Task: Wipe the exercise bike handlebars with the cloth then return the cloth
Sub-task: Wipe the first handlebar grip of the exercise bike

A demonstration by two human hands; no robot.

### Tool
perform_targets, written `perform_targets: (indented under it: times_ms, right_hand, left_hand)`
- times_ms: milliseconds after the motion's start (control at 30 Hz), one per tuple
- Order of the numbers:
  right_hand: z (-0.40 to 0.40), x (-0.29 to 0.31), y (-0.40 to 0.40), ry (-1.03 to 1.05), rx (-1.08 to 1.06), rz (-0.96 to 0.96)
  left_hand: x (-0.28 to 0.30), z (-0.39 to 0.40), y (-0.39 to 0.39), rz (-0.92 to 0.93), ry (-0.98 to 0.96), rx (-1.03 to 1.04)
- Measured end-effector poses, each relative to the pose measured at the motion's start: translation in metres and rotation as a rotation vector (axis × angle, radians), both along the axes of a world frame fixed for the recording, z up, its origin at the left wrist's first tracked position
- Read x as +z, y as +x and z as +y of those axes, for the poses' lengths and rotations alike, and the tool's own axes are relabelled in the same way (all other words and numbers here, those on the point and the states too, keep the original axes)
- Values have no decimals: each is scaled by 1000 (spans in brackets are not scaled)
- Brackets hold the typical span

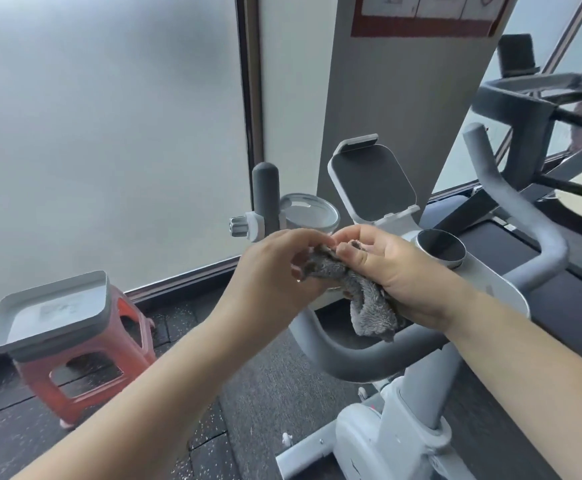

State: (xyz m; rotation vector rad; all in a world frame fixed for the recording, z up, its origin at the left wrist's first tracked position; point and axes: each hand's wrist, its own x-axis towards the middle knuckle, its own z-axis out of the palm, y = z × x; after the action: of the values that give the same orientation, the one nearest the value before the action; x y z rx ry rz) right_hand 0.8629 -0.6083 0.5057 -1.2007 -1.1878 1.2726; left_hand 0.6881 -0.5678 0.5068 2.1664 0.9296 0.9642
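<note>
A fluffy grey cloth (362,299) is bunched between both hands just above the bike's grey handlebars (362,362). My left hand (275,271) pinches the cloth's left end with curled fingers. My right hand (407,271) grips its right part, and a loose fold hangs down onto the lower curve of the bar. The left upright grip (266,195) and the right curved grip (511,202) of the handlebars stand free on either side. Both hands hide the bar's centre.
A grey tray (50,313) sits on a red plastic stool (109,368) at the left. On the bike are a tablet holder (372,181), a round knob (440,249) and a cup holder (312,213). A treadmill (525,109) stands at the right, frosted glass behind.
</note>
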Motion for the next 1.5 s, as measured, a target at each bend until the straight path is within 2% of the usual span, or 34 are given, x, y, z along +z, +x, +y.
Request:
perform_targets:
  times_ms: [100,200,267,400,467,533,600,667,767,867,1000,1100,1200,1367,1500]
  right_hand:
    - [-4,1,-1,-62,-1,-45]
    - [-7,4,-1,-131,9,69]
    - [-7,5,-4,-102,11,154]
    - [-4,6,-18,93,-48,306]
    - [-2,7,-30,217,-147,274]
    - [2,5,-43,329,-267,109]
    - [4,2,-52,396,-360,-68]
    - [3,3,-60,386,-343,-96]
    - [2,5,-70,385,-270,-114]
    - [7,4,-80,424,-305,-249]
    - [11,4,-86,407,-300,-234]
    - [14,4,-85,369,-325,-329]
    - [19,3,-80,340,-404,-449]
    - [37,7,-61,241,-459,-599]
    - [53,8,-56,198,-448,-626]
  left_hand:
    - [2,10,-9,-37,20,50]
    - [5,20,-19,-167,-10,113]
    - [6,23,-22,-216,1,136]
    - [-4,23,-26,-237,-56,147]
    - [-13,23,-29,-211,-149,118]
    - [-18,19,-30,-246,-286,16]
    - [-18,13,-33,-372,-494,-79]
    - [-14,10,-37,-553,-730,-112]
    - [-9,12,-43,-698,-835,-93]
    - [-9,17,-44,-749,-812,-55]
    - [-12,20,-45,-767,-776,-39]
    - [-16,26,-49,-762,-747,1]
    - [-18,38,-58,-674,-649,49]
    - [-7,72,-78,-655,-425,87]
    - [-2,116,-77,-592,-340,130]
